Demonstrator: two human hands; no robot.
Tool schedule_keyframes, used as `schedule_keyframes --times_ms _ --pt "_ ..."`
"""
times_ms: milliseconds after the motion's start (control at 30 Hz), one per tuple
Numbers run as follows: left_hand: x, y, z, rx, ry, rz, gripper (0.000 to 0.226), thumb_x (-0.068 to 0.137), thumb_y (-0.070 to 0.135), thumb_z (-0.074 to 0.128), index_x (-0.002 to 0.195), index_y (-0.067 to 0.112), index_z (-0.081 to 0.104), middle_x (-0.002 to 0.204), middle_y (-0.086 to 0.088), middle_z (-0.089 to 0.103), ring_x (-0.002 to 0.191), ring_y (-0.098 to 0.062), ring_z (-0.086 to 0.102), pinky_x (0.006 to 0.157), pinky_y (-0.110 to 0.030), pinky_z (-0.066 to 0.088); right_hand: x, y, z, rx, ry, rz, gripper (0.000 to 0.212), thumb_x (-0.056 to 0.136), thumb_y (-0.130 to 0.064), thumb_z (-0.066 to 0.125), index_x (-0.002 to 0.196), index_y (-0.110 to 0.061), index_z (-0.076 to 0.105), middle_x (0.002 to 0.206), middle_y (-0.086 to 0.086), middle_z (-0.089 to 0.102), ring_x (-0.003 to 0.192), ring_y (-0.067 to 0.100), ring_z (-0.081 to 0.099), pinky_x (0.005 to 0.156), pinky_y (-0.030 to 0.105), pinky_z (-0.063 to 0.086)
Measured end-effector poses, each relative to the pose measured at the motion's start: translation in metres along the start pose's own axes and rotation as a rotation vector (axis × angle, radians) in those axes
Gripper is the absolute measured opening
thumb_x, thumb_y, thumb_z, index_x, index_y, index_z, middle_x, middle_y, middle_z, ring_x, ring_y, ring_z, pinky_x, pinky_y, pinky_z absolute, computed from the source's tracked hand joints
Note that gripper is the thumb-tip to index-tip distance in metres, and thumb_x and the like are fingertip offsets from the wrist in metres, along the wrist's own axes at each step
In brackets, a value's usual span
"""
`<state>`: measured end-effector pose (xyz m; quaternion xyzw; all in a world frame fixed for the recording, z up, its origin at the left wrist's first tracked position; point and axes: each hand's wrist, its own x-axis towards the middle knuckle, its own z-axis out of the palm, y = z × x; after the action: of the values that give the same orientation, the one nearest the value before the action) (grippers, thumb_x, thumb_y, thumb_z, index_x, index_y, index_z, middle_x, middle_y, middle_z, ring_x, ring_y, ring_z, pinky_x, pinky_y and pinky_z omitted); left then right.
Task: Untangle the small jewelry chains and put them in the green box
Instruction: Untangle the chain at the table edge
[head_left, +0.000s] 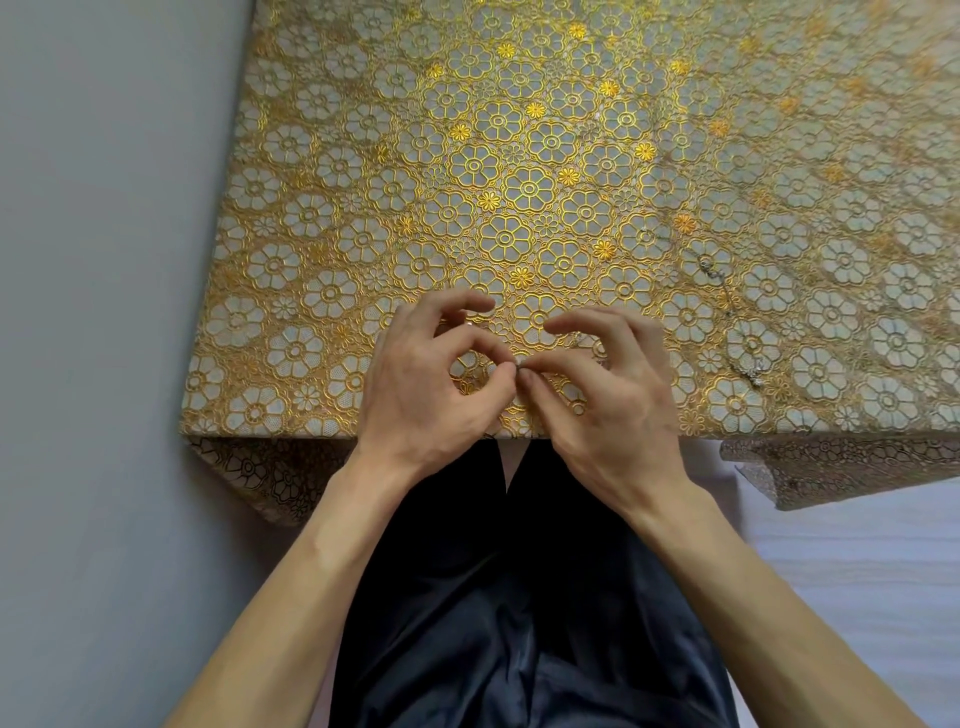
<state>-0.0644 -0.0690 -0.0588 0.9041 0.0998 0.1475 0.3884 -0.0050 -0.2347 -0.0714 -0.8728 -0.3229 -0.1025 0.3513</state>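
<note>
Thumb + index of left hand & right hand pinch small chain betw. them, other fingers fanned apart, above counter near front edge. Loose chains lie to the right; broad counter stretches ahead.

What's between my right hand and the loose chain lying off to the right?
Between right hand and loose chain, only bare tablecloth, per head view.

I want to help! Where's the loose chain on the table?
In the head view, the loose chain lies on the flowered tablecloth, to the right of the right hand and apart from it.
</note>
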Motion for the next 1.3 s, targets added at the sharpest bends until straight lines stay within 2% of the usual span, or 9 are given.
schedule_keyframes --times_ms 133,400,633,800,900,1033,1167,1300 --pt "0.000 0.000 0.002 0.018 0.020 -0.011 0.013 0.080 0.037 0.067 0.082 0.025 0.073 0.121 0.012 0.062 0.107 -0.015 0.058 0.095 -0.044 0.046 -0.001 -0.002 0.000 0.019 -0.019 0.026 0.011 0.091 -0.027 0.070 0.091 -0.018 0.075 0.119 -0.001 0.065 0.117 0.027 0.052 0.093 0.048 0.045" --pt "0.000 0.000 0.002 0.041 0.013 -0.021 0.014 0.079 0.038 0.067 0.081 0.025 0.072 0.121 0.013 0.062 0.108 -0.013 0.057 0.095 -0.038 0.045 -0.001 -0.002 -0.004 0.082 -0.030 0.068 0.007 0.090 -0.022 0.069 0.093 -0.015 0.071 0.124 0.001 0.061 0.115 0.025 0.050 0.094 0.045 0.045" --pt "0.000 0.000 0.002 0.038 0.022 -0.025 0.015 0.080 0.038 0.066 0.081 0.024 0.071 0.121 0.012 0.062 0.111 -0.011 0.055 0.096 -0.040 0.045 -0.001 -0.001 -0.003 0.138 -0.081 0.142 0.015 0.095 -0.027 0.053 0.097 -0.015 0.064 0.129 -0.002 0.058 0.118 0.023 0.047 0.099 0.039 0.038" --pt "-0.003 0.000 0.000 -0.002 0.055 0.028 0.010 0.082 0.031 0.072 0.086 0.022 0.073 0.122 0.008 0.061 0.111 -0.016 0.057 0.093 -0.041 0.048 -0.004 0.002 -0.006 0.059 -0.147 0.074 0.014 0.095 -0.028 0.057 0.094 -0.017 0.065 0.131 -0.004 0.058 0.125 0.022 0.042 0.100 0.043 0.038" --pt "-0.014 -0.002 -0.002 0.159 0.050 0.124 0.008 0.082 0.029 0.076 0.087 0.023 0.074 0.123 0.005 0.062 0.106 -0.018 0.055 0.089 -0.035 0.043 -0.010 0.002 -0.010 0.029 -0.161 0.039 0.010 0.094 -0.027 0.062 0.093 -0.018 0.067 0.132 -0.004 0.058 0.129 0.023 0.042 0.101 0.045 0.038" --pt "-0.032 -0.005 -0.007 0.252 0.044 0.180 0.008 0.082 0.029 0.076 0.085 0.022 0.075 0.123 0.002 0.064 0.101 -0.022 0.057 0.086 -0.042 0.044 -0.019 0.004 -0.012 -0.013 -0.183 -0.001 0.012 0.092 -0.028 0.066 0.091 -0.017 0.068 0.128 -0.002 0.062 0.130 0.027 0.045 0.100 0.047 0.039" --pt "-0.037 -0.006 -0.014 0.264 0.042 0.190 0.007 0.080 0.028 0.076 0.085 0.022 0.074 0.124 0.002 0.064 0.105 -0.021 0.056 0.084 -0.041 0.044 -0.020 0.006 -0.015 0.005 -0.100 -0.002 0.013 0.091 -0.027 0.068 0.098 -0.017 0.072 0.119 -0.002 0.066 0.124 0.028 0.051 0.104 0.044 0.040" --pt "-0.032 -0.007 -0.019 0.186 0.063 0.154 0.010 0.081 0.028 0.075 0.089 0.021 0.075 0.123 0.001 0.064 0.106 -0.026 0.058 0.086 -0.044 0.046 -0.011 0.007 -0.020 -0.034 -0.042 -0.019 0.021 0.090 -0.029 0.071 0.109 -0.020 0.076 0.117 -0.003 0.068 0.118 0.028 0.054 0.101 0.042 0.043"
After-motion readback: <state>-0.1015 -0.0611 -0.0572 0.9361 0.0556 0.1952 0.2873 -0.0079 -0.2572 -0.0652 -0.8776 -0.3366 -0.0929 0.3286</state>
